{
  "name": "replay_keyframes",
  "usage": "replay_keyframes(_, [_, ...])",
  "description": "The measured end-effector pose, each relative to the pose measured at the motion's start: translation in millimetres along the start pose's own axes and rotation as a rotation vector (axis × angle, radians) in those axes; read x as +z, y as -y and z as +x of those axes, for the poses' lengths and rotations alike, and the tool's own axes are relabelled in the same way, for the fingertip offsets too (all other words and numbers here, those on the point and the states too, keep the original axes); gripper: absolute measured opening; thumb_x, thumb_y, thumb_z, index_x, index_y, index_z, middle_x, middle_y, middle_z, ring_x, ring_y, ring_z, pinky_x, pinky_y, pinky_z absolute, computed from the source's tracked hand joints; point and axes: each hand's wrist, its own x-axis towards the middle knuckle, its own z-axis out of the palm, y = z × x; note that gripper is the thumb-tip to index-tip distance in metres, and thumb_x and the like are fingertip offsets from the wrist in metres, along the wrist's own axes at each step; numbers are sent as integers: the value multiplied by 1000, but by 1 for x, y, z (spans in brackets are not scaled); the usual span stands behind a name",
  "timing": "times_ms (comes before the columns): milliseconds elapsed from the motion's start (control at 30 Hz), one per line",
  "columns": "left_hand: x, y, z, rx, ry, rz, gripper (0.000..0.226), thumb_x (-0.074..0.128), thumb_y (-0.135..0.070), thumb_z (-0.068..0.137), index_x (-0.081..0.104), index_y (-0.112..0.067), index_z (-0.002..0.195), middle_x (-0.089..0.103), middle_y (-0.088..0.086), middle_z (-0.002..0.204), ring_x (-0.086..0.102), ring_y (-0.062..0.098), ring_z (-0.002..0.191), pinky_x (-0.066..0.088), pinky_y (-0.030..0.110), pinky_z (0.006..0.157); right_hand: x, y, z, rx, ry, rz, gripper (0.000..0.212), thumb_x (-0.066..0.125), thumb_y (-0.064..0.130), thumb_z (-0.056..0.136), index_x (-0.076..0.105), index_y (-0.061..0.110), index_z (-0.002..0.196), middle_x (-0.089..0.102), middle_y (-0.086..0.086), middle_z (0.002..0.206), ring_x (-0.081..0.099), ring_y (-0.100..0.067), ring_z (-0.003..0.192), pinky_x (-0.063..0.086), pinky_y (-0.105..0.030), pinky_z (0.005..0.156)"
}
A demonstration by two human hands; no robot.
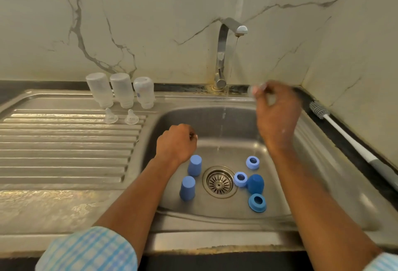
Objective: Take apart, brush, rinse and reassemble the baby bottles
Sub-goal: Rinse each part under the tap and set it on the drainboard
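Water trickles from the bent steel tap (224, 55) into the steel sink (215, 238). The right hand (277, 113), raised at the basin's back right corner, pinches a small clear blurred piece (253, 90) — likely a teat. The left hand (175, 142) hovers clenched, apparently empty. Two clear silicone teats (111, 116) stand upright near the drainboard's back edge, well left across the basin — nearer the left hand.
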Motion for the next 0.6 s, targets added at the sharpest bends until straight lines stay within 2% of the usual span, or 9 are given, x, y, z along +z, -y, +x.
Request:
replay_keyframes(67, [0, -1, -2, 6, 8, 0, 23, 53, -32, 98, 71, -23, 109, 72, 1, 99, 67, 24, 86, 57, 40, 80, 9, -19, -22, 204, 408, -259, 21, 63, 29, 93, 74, 13, 86, 72, -4, 80, 67, -21, 74, 56, -38, 76])
replay_keyframes(100, [-1, 0, -3, 2, 3, -3, 23, 53, -32, 98, 72, -24, 109, 72, 0, 98, 67, 24, 86, 57, 40, 80, 9, -20, -23, 241, 431, -309, 23, 61, 29, 94, 74, 13, 84, 72, -6, 78, 67, -23, 72, 56, -40, 75])
replay_keyframes(200, [-2, 3, 0, -15, -10, -9, 23, 53, -32, 97, 72, -24, 108, 72, 1, 99, 67, 25, 87, 57, 39, 79, -4, -3, 9, -35, -142, -42, 18, 62, 27, 93, 71, 13, 86, 70, -2, 81, 62, -18, 73, 47, -29, 70])
replay_keyframes(233, [-2, 3, 0, -16, -7, -7, 23, 53, -32, 98, 72, -24, 109, 72, 1, 100, 67, 25, 87, 57, 39, 79, -5, 2, 10, -98, -152, -9, 15, 63, 25, 93, 70, 13, 86, 70, -1, 83, 61, -16, 74, 46, -29, 71])
replay_keyframes(267, [-2, 2, 0, -12, 2, -2, 23, 53, -32, 98, 71, -24, 110, 72, 1, 100, 67, 25, 88, 57, 39, 79, -4, 1, 5, -96, -60, -57, 16, 63, 24, 92, 70, 13, 85, 72, -1, 84, 63, -17, 75, 50, -31, 72])
replay_keyframes(333, [0, 0, -1, 2, 15, 3, 23, 53, -32, 98, 71, -23, 110, 72, 1, 99, 66, 24, 87, 57, 39, 79, 11, -16, -21, 184, 428, -278, 20, 63, 26, 92, 73, 10, 84, 73, -8, 83, 68, -25, 76, 56, -39, 74])
replay_keyframes(367, [0, 0, -2, 0, 13, 1, 23, 53, -32, 98, 71, -23, 109, 72, 1, 98, 66, 23, 86, 57, 39, 79, 11, -20, -24, 248, 503, -334, 23, 63, 26, 92, 73, 8, 82, 73, -9, 80, 68, -27, 75, 55, -37, 71])
replay_keyframes(500, [-2, 4, 0, -22, -8, -18, 23, 54, -32, 97, 72, -24, 108, 72, 1, 99, 67, 24, 87, 57, 39, 79, 2, -4, 4, 12, -49, 0, 15, 63, 25, 92, 70, 13, 88, 67, 5, 82, 60, -11, 77, 45, -26, 72])
replay_keyframes(600, [0, 1, -1, -9, 8, -1, 22, 55, -32, 98, 71, -23, 109, 72, 1, 99, 66, 22, 86, 56, 38, 78, 12, -15, -21, 187, 329, -137, 16, 61, 27, 94, 70, 18, 83, 71, 2, 81, 66, -16, 77, 55, -36, 76])
